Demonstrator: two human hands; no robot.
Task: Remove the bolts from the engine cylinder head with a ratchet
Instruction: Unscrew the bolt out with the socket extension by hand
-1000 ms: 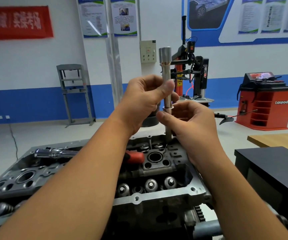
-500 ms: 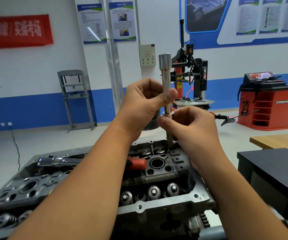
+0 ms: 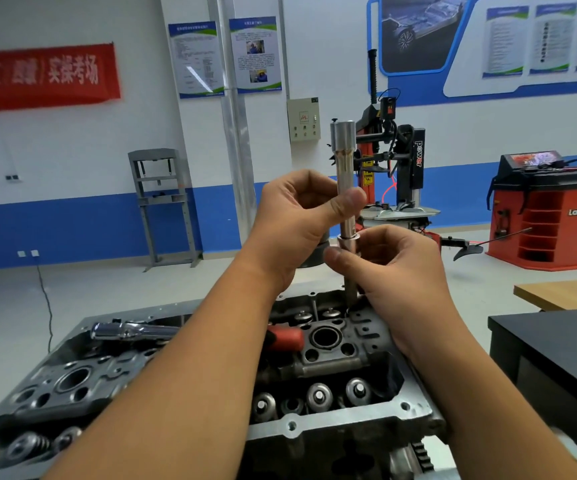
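Workshop behind; over the cylinder head (image 3: 314,424) my left grip (image 3: 294,220) steadies the extension (image 3: 344,168) while my right grip (image 3: 391,258) pinches the bolt (image 3: 350,289) free.

Cylinder head (image 3: 332,355): grey cast metal, lying flat with its top face up, round bores, bolt holes and valve springs exposed; fills the lower part of the view.
Bolt (image 3: 346,188): long, silver, wide cylindrical head on top, slim shank; held upright above the far edge of the cylinder head, lower end at or just above it; a washer ring sits round the shank about halfway down.
Ratchet (image 3: 134,331): chrome head and shaft, red grip; lies flat across the top of the cylinder head, left of the bolt, partly hidden behind a forearm.
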